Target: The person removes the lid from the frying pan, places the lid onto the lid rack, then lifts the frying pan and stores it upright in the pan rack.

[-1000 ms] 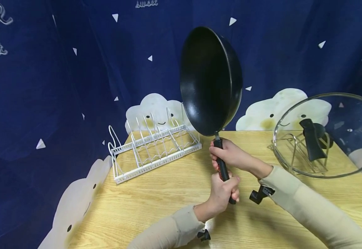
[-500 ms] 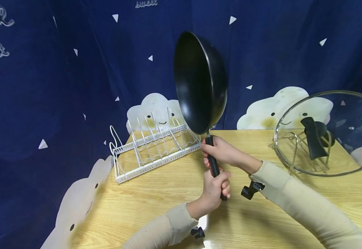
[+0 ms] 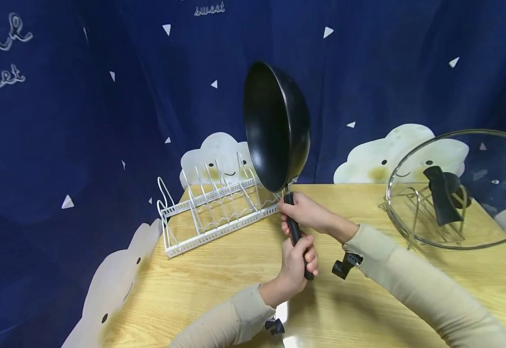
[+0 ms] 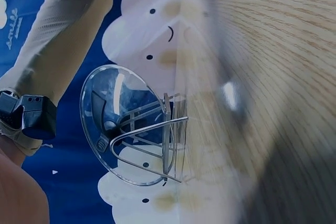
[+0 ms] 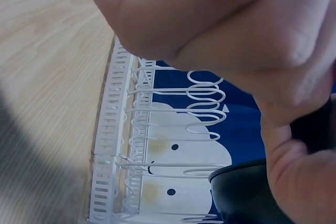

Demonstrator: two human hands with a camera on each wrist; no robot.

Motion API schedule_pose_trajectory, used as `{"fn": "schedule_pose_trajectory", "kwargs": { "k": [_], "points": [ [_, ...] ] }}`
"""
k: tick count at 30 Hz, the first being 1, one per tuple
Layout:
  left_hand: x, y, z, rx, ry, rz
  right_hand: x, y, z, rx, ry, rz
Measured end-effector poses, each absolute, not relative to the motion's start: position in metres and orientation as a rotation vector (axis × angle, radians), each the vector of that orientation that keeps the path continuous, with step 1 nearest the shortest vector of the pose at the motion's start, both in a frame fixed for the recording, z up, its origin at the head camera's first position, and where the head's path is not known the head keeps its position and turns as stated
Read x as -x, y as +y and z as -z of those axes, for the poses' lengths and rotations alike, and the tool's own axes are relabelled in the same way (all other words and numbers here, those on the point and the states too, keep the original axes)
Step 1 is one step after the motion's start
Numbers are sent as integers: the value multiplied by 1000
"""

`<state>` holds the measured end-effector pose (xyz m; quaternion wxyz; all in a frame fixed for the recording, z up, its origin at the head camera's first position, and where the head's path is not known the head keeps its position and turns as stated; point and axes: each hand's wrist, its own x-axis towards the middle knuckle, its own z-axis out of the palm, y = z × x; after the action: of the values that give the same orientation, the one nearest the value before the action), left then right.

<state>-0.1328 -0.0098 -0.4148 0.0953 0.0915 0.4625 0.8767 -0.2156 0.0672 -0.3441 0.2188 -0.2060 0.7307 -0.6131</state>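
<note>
A black wok (image 3: 279, 125) is held up on its edge, its hollow side facing left. Its bowl overlaps the right end of a white wire rack (image 3: 218, 232) in the head view. My right hand (image 3: 305, 212) grips the black handle (image 3: 294, 229) just below the bowl, while my left hand (image 3: 295, 261) wraps round the handle's lower end. From the right wrist view, the curled right hand (image 5: 220, 30) fills the top, with the wok's rim (image 5: 247, 187) below and the rack's side rail (image 5: 107, 140) at left. The left hand's fingers are out of sight in the left wrist view.
On the right, a large glass lid (image 3: 487, 232) with a black knob (image 3: 441, 195) leans in a small metal stand (image 3: 413, 217). The wooden table (image 3: 218, 290) ends at a dark blue curtain (image 3: 83, 121) with cloud prints.
The wok, with both hands on its handle, has shifted left and sunk lower, closer to the right end of the rack. Rack and lid have stayed put.
</note>
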Motion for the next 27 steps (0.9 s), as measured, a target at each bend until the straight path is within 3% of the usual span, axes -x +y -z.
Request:
{"fn": "schedule_pose_trajectory", "kwargs": {
  "k": [27],
  "points": [
    [130, -19, 411, -190, 1256, -2674, 216, 49, 343, 611, 2091, 1569]
  ]
}}
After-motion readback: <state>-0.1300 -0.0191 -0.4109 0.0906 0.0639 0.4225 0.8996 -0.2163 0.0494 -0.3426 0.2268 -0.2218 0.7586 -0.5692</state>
